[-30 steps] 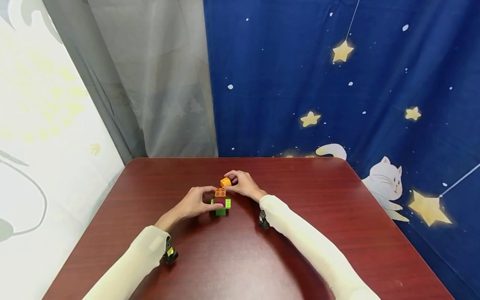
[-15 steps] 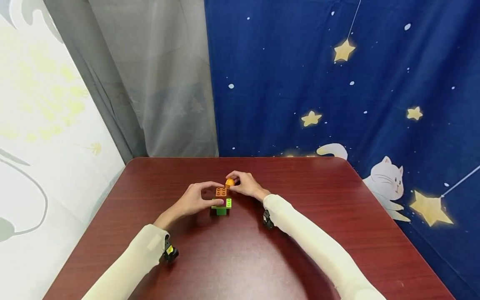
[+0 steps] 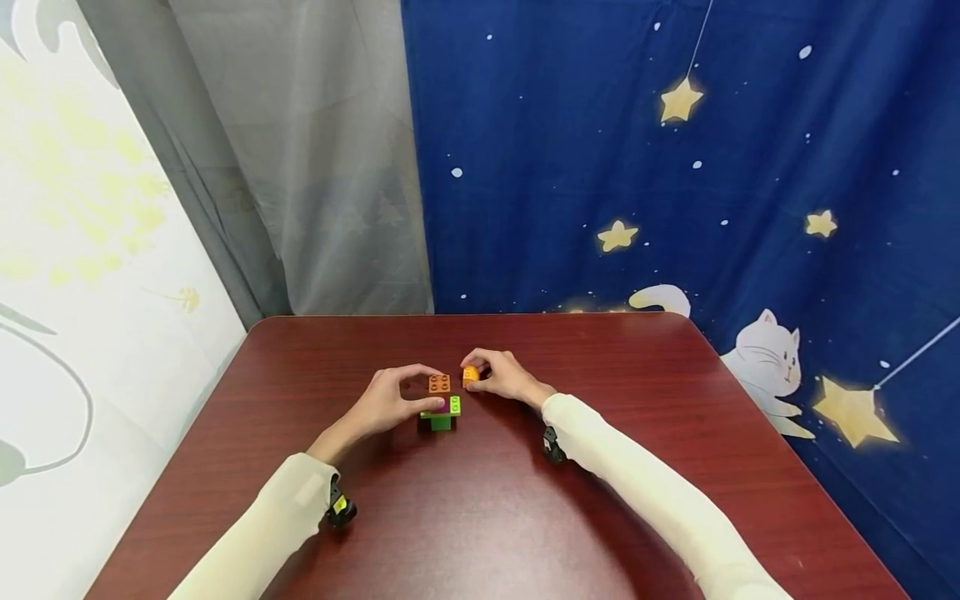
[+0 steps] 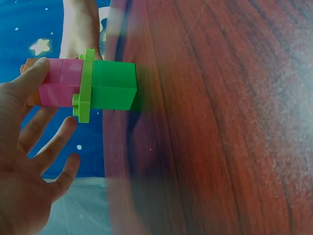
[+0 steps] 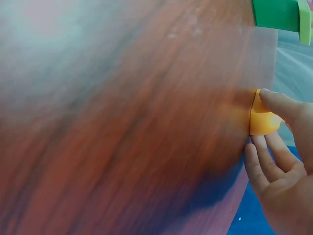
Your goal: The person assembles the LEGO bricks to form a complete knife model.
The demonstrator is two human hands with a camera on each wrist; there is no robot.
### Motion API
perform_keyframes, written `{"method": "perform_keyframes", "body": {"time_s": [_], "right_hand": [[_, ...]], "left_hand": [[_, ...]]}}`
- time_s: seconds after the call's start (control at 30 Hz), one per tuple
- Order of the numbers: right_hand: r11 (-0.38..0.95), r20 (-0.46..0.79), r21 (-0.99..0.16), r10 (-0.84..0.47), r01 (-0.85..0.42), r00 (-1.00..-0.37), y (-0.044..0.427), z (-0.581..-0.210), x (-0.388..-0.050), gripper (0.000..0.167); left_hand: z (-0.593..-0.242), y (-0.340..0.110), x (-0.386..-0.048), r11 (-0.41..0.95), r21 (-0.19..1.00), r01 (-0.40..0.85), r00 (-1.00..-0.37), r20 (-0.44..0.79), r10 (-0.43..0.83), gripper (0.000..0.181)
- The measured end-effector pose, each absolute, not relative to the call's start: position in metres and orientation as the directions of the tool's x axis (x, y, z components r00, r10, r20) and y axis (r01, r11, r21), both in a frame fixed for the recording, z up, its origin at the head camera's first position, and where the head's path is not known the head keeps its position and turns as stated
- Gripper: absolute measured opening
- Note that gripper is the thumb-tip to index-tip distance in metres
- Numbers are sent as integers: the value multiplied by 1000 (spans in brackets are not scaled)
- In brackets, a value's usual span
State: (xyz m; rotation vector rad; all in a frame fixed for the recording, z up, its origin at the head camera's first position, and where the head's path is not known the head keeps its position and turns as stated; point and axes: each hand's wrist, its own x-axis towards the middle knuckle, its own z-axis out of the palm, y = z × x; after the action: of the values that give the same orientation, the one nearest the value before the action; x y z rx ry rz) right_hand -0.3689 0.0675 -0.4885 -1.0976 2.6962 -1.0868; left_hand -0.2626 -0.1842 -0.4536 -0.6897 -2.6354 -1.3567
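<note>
A stack of toy building blocks [image 4: 115, 85] stands upright on the table, a green block at its base. Above the green sit a wider lime plate [image 4: 86, 93], pink blocks [image 4: 61, 93] and an orange block [image 3: 439, 383] with studs on top. My left hand [image 3: 387, 402] holds the stack near its top, thumb on the near side at the pink and orange blocks; the far fingertips are partly hidden. Just right of the stack, my right hand [image 3: 510, 377] pinches a small rounded yellow-orange block [image 5: 265, 120] between thumb and fingers, low at the tabletop.
The dark red wooden table [image 3: 480, 517] has its far edge behind both hands. A grey curtain [image 3: 337, 167] and a blue starry curtain [image 3: 540, 125] hang beyond it. Black wrist cameras [image 3: 341, 507] sit under both cuffs.
My right hand has moved right and slightly nearer with the yellow-orange block, away from the stack, and that block has turned. The left hand stays at the stack, its fingers slightly shifted.
</note>
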Motion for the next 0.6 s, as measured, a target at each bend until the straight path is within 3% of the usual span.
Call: {"method": "perform_keyframes", "body": {"time_s": [0.33, 0.6], "right_hand": [[477, 216, -646, -636, -597, -741, 83, -473, -357, 39], [426, 290, -634, -643, -646, -709, 89, -448, -345, 36]], "left_hand": [[-454, -183, -261, 491, 774, 399, -909, 263, 324, 37], [-455, -182, -262, 478, 789, 386, -913, 252, 322, 38]]}}
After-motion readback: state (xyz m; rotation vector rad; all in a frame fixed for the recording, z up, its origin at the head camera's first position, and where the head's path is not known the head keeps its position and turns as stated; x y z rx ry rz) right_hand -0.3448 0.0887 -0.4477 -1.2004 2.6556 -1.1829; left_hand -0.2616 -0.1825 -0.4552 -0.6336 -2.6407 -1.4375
